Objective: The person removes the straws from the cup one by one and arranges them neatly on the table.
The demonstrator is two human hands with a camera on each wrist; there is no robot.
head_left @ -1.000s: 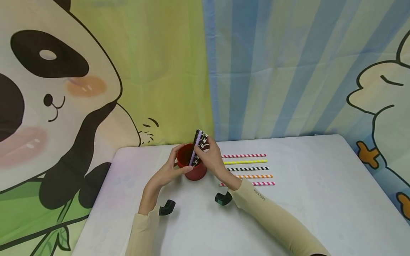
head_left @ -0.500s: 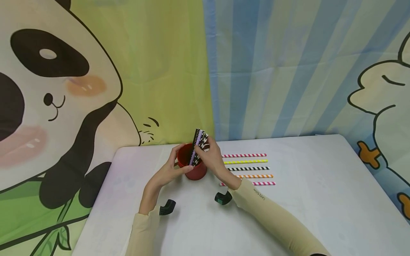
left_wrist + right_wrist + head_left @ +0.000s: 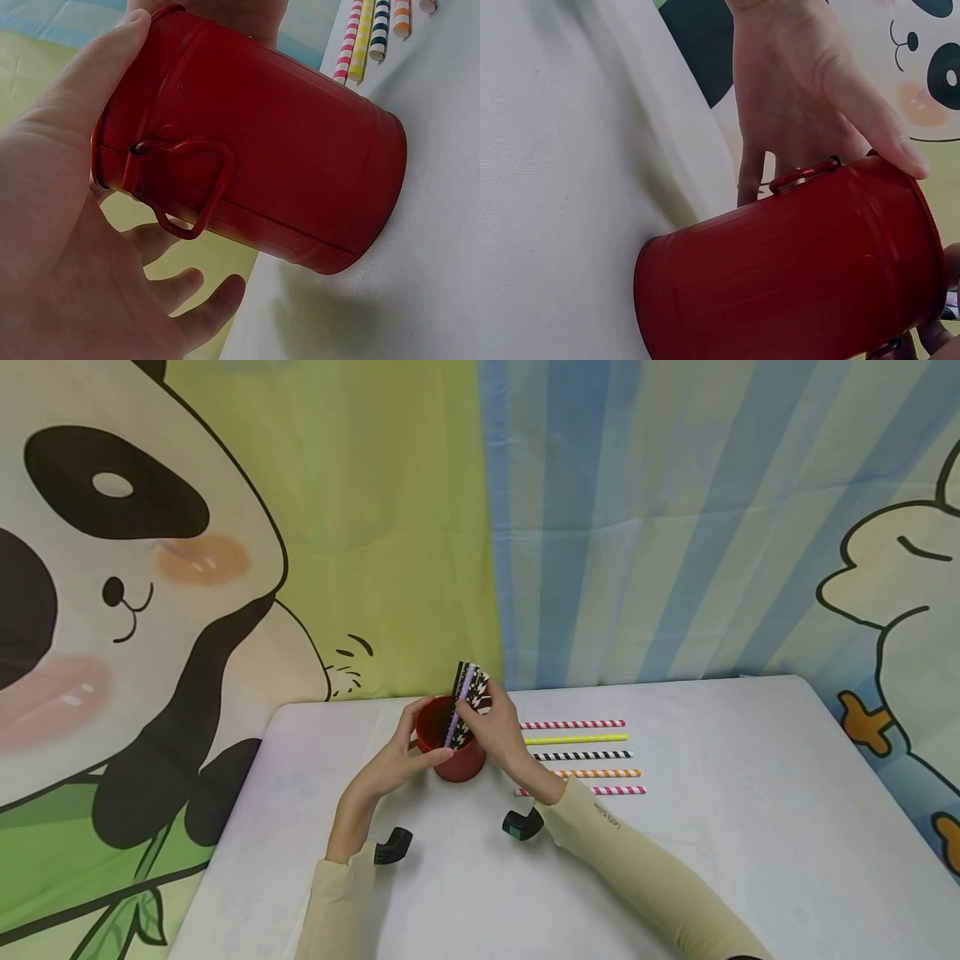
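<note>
A red metal bucket (image 3: 461, 767) stands upright near the table's back edge. My left hand (image 3: 390, 762) grips its rim, thumb on the near side; in the left wrist view a wire handle (image 3: 214, 187) shows on the bucket's side below that thumb. Patterned paper straws (image 3: 472, 689), black-and-white ones and a purple one, lean in the bucket's mouth with their tops above the rim. My right hand (image 3: 497, 731) pinches this bunch between thumb and fingers at the bucket's right side. The straws' lower ends are hidden inside the bucket.
Right of the bucket several striped straws lie in parallel rows: red (image 3: 577, 724), yellow (image 3: 585, 739), black (image 3: 603, 755), orange (image 3: 603, 773) and pink (image 3: 618, 791). My right forearm partly covers them. A printed curtain (image 3: 405, 527) hangs behind the white table (image 3: 750, 827).
Both hands keep their places at the bucket. The bunch of straws looks spread a touch wider at its top; the view has otherwise shifted only very slightly.
</note>
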